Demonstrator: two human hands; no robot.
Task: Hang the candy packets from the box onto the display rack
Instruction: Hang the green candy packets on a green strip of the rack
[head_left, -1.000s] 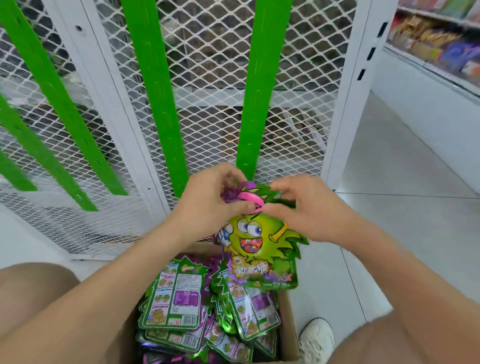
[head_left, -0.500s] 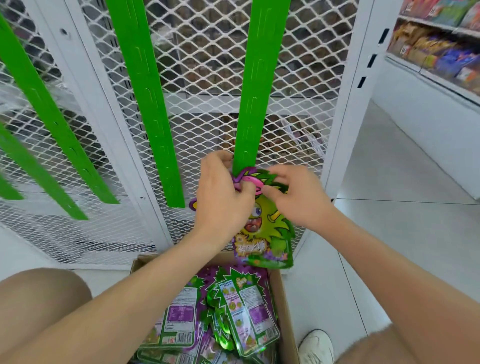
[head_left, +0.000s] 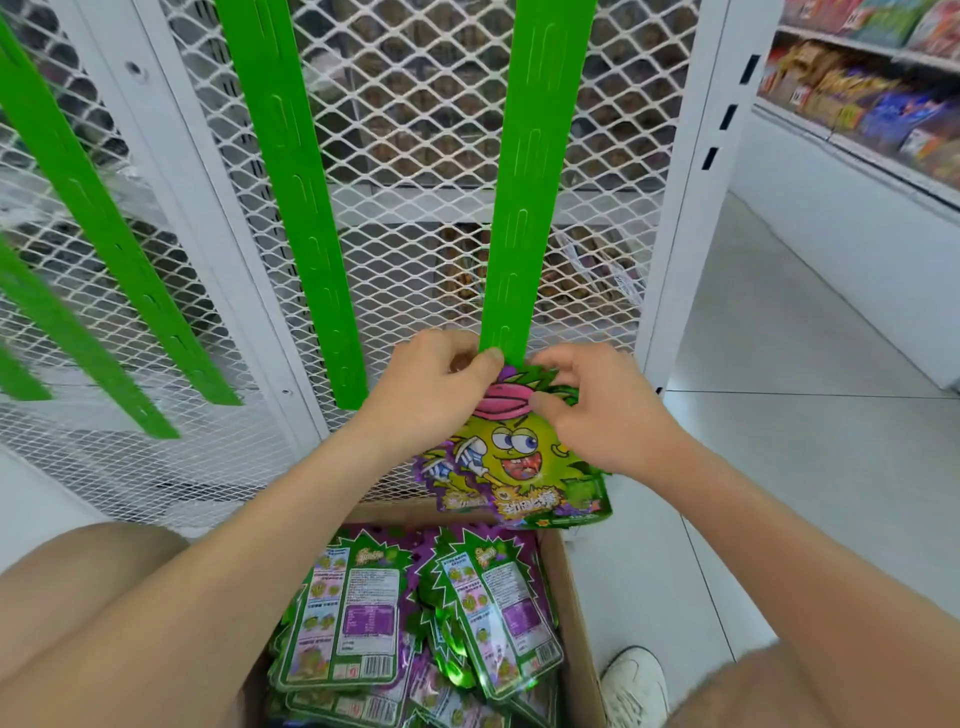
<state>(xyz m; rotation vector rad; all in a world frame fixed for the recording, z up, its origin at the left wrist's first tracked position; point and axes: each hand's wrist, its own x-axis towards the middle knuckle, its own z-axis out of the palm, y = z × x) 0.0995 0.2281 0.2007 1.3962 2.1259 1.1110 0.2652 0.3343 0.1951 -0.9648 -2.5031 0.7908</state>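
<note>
Open floor (head_left: 810, 467) runs down the right of the frame, between the white post (head_left: 691, 218) of the mesh rack (head_left: 415, 156) and a stocked shelf (head_left: 857, 104) at upper right. At lower centre the cardboard box (head_left: 574, 597) sits at the rack's foot, its right wall just beside a white shoe (head_left: 634, 680).

The candy packet (head_left: 514, 462) hangs in both hands at centre frame, above the box's far edge, with its top at the bottom end of the green strip (head_left: 524, 208). Its long axis runs up and down with a slight lean, the cartoon face upright and turned to the camera. The left hand (head_left: 431, 384) pinches the top left corner between thumb and curled fingers. The right hand (head_left: 597, 410) pinches the top right edge, thumb on the front.

Both hands cover the packet's top and the strip's lowest slot, so whether it is hooked cannot be told. The spare packets (head_left: 358, 613) in the box lie backs up, and the nearest are cut off by the frame's bottom edge.
</note>
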